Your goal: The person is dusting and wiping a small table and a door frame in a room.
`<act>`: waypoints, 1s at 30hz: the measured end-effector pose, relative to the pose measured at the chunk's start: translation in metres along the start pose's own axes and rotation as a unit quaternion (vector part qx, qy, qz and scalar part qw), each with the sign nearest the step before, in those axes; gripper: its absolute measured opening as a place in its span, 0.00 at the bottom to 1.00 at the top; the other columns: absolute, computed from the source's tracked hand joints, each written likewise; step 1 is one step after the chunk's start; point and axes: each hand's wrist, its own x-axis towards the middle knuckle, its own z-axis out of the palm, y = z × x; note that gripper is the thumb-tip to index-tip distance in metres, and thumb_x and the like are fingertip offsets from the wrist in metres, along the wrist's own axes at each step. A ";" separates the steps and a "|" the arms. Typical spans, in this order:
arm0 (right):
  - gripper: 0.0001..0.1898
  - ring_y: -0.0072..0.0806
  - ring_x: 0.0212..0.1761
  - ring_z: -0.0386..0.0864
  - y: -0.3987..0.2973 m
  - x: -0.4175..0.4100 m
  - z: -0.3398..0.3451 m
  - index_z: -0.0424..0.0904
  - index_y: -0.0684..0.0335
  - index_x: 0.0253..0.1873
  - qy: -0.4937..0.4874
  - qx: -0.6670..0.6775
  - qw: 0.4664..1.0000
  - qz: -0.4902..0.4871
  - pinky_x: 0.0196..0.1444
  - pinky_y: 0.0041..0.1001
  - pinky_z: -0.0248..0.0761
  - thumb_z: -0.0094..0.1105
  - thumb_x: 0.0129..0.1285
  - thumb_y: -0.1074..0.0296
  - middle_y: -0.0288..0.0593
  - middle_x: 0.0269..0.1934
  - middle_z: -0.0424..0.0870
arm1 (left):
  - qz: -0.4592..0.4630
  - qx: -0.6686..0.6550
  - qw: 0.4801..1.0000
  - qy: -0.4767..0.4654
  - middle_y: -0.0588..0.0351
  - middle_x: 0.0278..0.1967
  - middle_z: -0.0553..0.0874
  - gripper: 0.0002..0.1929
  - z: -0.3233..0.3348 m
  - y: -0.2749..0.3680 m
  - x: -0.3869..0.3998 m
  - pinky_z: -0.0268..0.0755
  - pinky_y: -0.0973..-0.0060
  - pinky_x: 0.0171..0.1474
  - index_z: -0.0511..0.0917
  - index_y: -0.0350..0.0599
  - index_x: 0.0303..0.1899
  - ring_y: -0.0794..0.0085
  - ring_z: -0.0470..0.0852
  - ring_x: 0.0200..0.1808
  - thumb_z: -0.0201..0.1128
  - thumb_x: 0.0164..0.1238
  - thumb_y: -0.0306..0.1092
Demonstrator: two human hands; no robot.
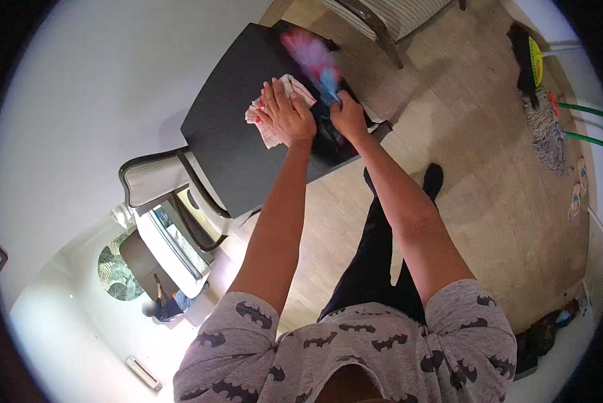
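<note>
My left hand (287,116) lies flat with its fingers extended on a white and red checked cloth (271,132), which rests on the black tabletop (231,111). To its right, my right hand (346,113) grips the blue end of a motion-blurred, pink, purple and blue thing (314,58), perhaps a cloth or a duster; the blur hides which. It reaches over the far right part of the table. Something dark and shiny (326,123) lies beneath my right hand, partly hidden.
A striped upholstered chair (158,179) stands at the table's left end, another chair (392,45) beyond it. Mop strings (548,131), a yellow dustpan (535,60) and sandals (575,201) are along the right wall. A person (165,307) is in the far lower left.
</note>
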 end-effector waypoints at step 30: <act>0.18 0.64 0.46 0.82 -0.033 0.108 0.045 0.72 0.63 0.59 -0.003 -0.073 0.997 0.001 0.49 0.53 0.77 0.57 0.67 0.64 0.66 0.40 0.84 | 0.022 0.032 0.999 -0.021 0.52 0.75 0.67 0.27 -0.005 0.001 -0.003 0.31 0.47 0.78 0.66 0.55 0.74 0.55 0.57 0.78 0.41 0.78 0.48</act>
